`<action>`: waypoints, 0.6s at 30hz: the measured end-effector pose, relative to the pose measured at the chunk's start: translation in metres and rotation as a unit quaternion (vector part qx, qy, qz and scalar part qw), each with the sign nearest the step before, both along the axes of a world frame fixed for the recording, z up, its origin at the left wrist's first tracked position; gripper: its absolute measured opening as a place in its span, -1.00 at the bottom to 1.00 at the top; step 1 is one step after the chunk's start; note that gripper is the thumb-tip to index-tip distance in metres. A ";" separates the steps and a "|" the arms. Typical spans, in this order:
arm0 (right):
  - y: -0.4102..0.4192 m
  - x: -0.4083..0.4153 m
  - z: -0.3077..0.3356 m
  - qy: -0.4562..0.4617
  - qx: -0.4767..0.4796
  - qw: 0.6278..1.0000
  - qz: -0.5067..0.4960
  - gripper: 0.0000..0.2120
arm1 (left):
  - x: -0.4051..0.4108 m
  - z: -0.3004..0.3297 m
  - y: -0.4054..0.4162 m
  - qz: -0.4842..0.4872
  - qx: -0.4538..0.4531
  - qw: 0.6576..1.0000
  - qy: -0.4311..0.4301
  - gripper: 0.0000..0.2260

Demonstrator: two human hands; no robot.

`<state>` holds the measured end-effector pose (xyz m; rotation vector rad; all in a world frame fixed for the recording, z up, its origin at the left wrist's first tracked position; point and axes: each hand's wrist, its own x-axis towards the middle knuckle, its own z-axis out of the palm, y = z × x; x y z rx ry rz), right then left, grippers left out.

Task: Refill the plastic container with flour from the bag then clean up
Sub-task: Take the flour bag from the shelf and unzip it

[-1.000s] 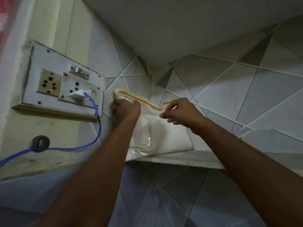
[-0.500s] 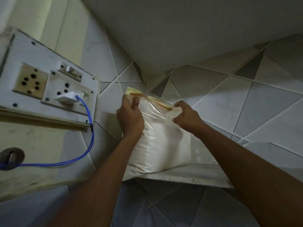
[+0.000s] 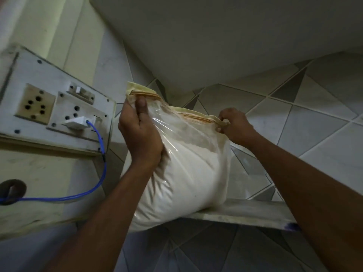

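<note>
Already the bag of flour [image 3: 188, 173] overhangs the shelf [image 3: 253, 212] edge at centre frame, its lower corner unsupported. Nearest, the left hand [image 3: 140, 132] grips the bag's upper left, fingers [image 3: 141, 105] curled into the clear plastic; the right hand [image 3: 234, 125] pinches the yellow zip strip [image 3: 196, 116] at upper right. Likely risks: the thin plastic could stretch or the zip pop under the weight, spilling flour. Farther left, the blue cable [image 3: 98, 169] and wall socket board [image 3: 49, 107] sit close enough to snag.
</note>
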<state>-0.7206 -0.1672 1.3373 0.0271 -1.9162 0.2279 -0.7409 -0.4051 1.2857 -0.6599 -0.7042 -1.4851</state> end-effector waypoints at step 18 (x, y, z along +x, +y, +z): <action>-0.065 0.137 -0.004 0.106 0.106 0.989 0.016 -0.93 | 0.132 0.001 -0.058 0.117 0.109 0.985 -0.062 -0.66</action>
